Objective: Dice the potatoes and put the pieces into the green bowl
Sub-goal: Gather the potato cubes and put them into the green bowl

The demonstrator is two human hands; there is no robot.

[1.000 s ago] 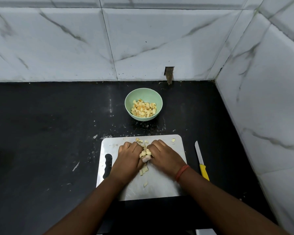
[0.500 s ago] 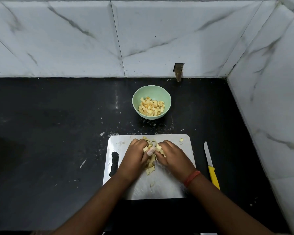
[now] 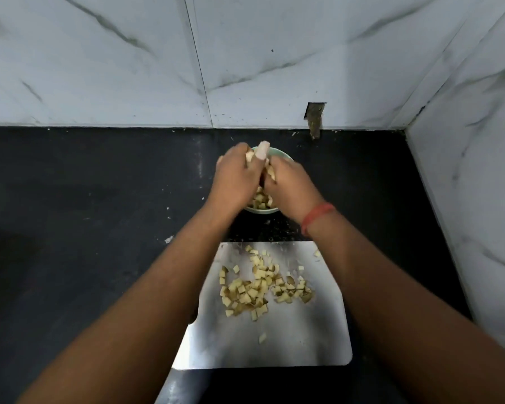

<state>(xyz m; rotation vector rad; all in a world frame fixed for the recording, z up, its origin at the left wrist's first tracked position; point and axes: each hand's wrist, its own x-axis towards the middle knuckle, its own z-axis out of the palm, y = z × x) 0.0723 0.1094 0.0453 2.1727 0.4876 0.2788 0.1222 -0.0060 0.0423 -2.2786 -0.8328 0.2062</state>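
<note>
The black stone bench (image 3: 85, 199) meets grey-veined white marble wall tiles (image 3: 99, 68). A white rectangular plastic cutting board (image 3: 289, 345) lies near the front, strewn with small pale yellow diced potato pieces (image 3: 245, 293). Behind it sits the round green bowl (image 3: 260, 211), mostly covered by both hands. The left hand (image 3: 236, 179) and right hand (image 3: 292, 185) are cupped together above it, seemingly clutching potato pieces between them, though blur obscures the fingers. A red thread bracelet (image 3: 317, 217) circles the right wrist.
</note>
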